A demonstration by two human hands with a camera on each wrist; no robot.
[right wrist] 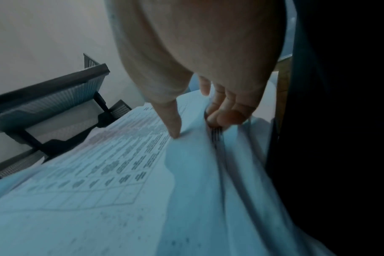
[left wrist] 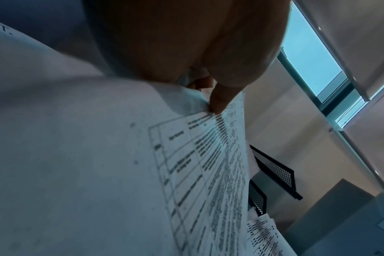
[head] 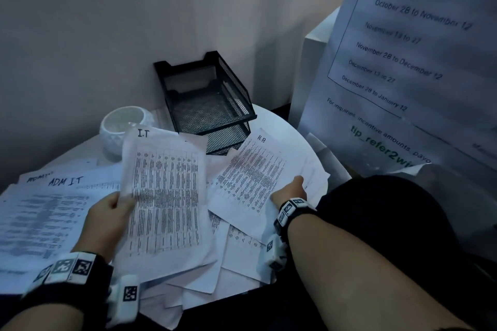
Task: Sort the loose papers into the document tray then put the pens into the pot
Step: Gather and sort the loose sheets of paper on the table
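Note:
Printed sheets lie scattered over a round white table (head: 279, 126). My left hand (head: 107, 220) pinches the left edge of a sheet headed "I.T" (head: 164, 196) and holds it raised above the pile; the left wrist view shows the thumb on that sheet (left wrist: 186, 173). My right hand (head: 290, 192) grips the right edge of a sheet headed "H.R" (head: 250, 174), thumb on top (right wrist: 173, 124) and fingers curled under the paper (right wrist: 99, 181). A black mesh two-tier document tray (head: 212, 105) stands at the back against the wall. A white pot (head: 123, 129) sits left of it. No pens show.
A sheet marked "ADM IT" (head: 48, 212) covers the table's left side. A large notice with date ranges (head: 419, 62) hangs close on the right, in front of a white cabinet (head: 309, 75). My dark-clothed knee (head: 390, 223) is by the table's right edge.

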